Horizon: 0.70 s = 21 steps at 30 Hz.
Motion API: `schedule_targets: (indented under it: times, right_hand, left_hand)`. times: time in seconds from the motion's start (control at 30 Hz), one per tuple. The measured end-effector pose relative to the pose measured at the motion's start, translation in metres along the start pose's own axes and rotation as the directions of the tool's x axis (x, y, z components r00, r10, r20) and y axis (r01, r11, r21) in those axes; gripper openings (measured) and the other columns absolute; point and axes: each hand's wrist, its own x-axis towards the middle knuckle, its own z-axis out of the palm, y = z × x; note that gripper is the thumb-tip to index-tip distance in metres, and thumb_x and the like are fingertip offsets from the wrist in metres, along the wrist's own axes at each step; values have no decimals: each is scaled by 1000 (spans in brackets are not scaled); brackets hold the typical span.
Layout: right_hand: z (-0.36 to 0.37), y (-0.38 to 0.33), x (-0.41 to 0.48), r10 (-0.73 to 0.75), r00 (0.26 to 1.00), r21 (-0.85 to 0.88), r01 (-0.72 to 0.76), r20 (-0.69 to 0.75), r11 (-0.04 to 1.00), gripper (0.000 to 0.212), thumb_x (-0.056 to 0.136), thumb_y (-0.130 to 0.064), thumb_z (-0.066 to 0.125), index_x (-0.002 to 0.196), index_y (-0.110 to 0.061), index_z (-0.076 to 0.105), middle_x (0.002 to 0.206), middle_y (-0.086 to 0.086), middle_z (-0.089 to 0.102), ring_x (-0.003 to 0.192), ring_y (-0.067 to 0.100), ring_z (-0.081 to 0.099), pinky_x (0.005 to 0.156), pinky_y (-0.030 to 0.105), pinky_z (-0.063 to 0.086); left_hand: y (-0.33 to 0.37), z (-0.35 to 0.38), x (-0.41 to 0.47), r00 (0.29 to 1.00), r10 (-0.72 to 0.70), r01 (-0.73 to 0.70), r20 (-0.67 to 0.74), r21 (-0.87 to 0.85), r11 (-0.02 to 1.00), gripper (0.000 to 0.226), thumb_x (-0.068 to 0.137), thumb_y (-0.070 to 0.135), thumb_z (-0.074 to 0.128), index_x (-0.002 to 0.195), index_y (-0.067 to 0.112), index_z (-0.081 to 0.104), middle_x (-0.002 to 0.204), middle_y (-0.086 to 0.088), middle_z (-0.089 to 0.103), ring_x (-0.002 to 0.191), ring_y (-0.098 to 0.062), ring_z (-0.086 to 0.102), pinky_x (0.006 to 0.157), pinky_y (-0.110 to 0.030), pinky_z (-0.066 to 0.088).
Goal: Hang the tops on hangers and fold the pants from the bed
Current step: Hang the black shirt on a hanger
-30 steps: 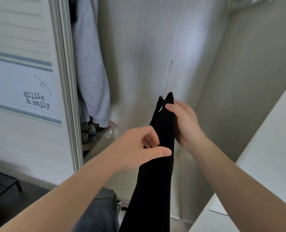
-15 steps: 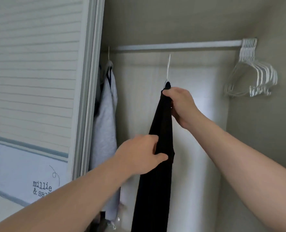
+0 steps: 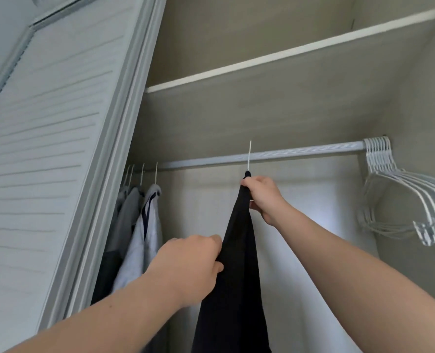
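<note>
A black top point(image 3: 236, 271) hangs on a white hanger whose hook point(image 3: 249, 155) crosses the grey closet rail point(image 3: 300, 152) near its middle. My right hand point(image 3: 263, 197) grips the top at the neck, just under the hook. My left hand point(image 3: 193, 268) pinches the fabric's left edge lower down. Whether the hook rests on the rail or only passes in front of it, I cannot tell.
Grey and light tops point(image 3: 140, 225) hang at the rail's left end. Several spare white hangers point(image 3: 402, 197) bunch at the right end. A slatted sliding door point(image 3: 58, 149) stands to the left, a shelf point(image 3: 287, 49) above the rail.
The view has tilted up from the closet floor to the rail. Both hands have lifted the black top on its hanger up to the height of the rail.
</note>
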Motion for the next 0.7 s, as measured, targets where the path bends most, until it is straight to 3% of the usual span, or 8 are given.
schedule_targets:
  times: [0.1,0.2,0.33,0.43,0.57,0.7]
  right_hand:
    - [-2,13,20,17,1000,-9,-17,-3,1000,18,91,-10,54,75,-13,47,75,9,46,77,25,47,71,37,40]
    - [-3,28,28,46,999,-16,-46,4,999,7,91,-14,56,86,-10,53,79,10,50,73,25,50,66,33,44]
    - [-2,41,27,50,998,-34,-49,47,998,6,91,-16,58,92,-10,57,81,11,55,67,22,56,58,29,50]
    - [-3,41,22,25,999,-134,-21,29,991,10,91,-18,60,89,-14,51,79,11,53,58,21,52,49,24,45]
    - [-4,41,7,35,994,-313,-2,101,950,17,87,-20,62,89,-15,46,81,9,60,53,20,56,43,23,47]
    - [4,40,-11,-79,987,-601,148,140,786,24,88,-21,55,107,-10,43,92,13,61,60,33,69,53,43,60]
  left_hand:
    - [-1,1,14,1000,-6,6,6,43,999,33,104,36,44,76,25,29,82,5,50,79,-24,55,60,-33,27]
    - [-4,9,20,999,-33,33,2,55,998,30,104,37,44,79,25,33,86,7,53,80,-21,53,55,-28,22]
    - [-9,29,21,999,-24,23,23,66,998,33,103,37,44,76,26,29,78,7,49,65,-15,44,68,-34,30]
    - [-9,45,20,1000,16,-16,0,100,995,23,103,40,41,87,25,35,82,5,55,64,-16,43,74,-35,34]
    - [-4,55,24,999,47,-48,9,88,995,27,101,52,40,103,25,43,89,5,64,84,-23,59,89,-38,42]
    - [5,63,30,997,47,-52,65,80,995,41,95,64,43,107,24,47,86,5,65,88,-24,62,91,-40,42]
